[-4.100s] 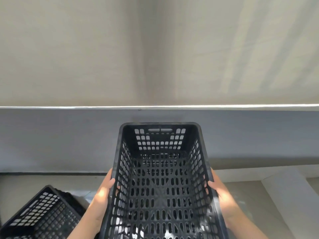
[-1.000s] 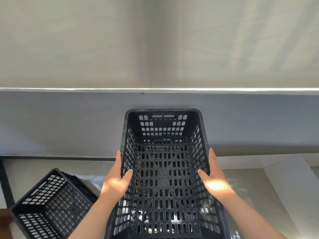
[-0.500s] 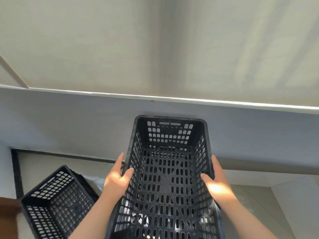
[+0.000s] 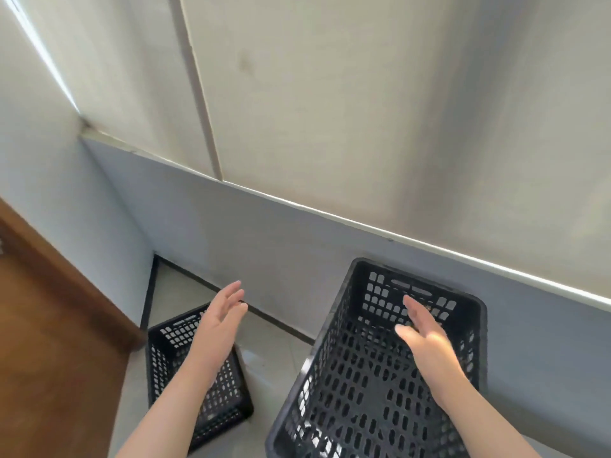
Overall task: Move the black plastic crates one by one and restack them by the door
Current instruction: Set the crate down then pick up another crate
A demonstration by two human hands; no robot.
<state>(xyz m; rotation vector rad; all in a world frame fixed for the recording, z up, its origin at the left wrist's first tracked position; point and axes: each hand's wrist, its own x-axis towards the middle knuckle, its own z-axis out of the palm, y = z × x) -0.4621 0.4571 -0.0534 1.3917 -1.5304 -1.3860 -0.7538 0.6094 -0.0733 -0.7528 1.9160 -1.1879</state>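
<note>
A tall black perforated plastic crate [image 4: 370, 385] fills the lower right, its open top toward me; what it stands on is hidden. My right hand [image 4: 425, 338] hovers over its inside, fingers spread, holding nothing. My left hand [image 4: 220, 322] is open in the air to the left of that crate, clear of its rim. Below my left forearm a second black crate [image 4: 172, 355] sits low on the floor near the corner.
A brown wooden door [image 4: 49, 342] runs along the left edge. A grey lower wall [image 4: 251, 246] with a white ledge meets a cream wall above. Pale floor tiles [image 4: 264, 352] show between the two crates.
Both hands have let go of the tall crate's side walls and lifted off it, fingers apart. My view has swung left, bringing the door and corner into sight.
</note>
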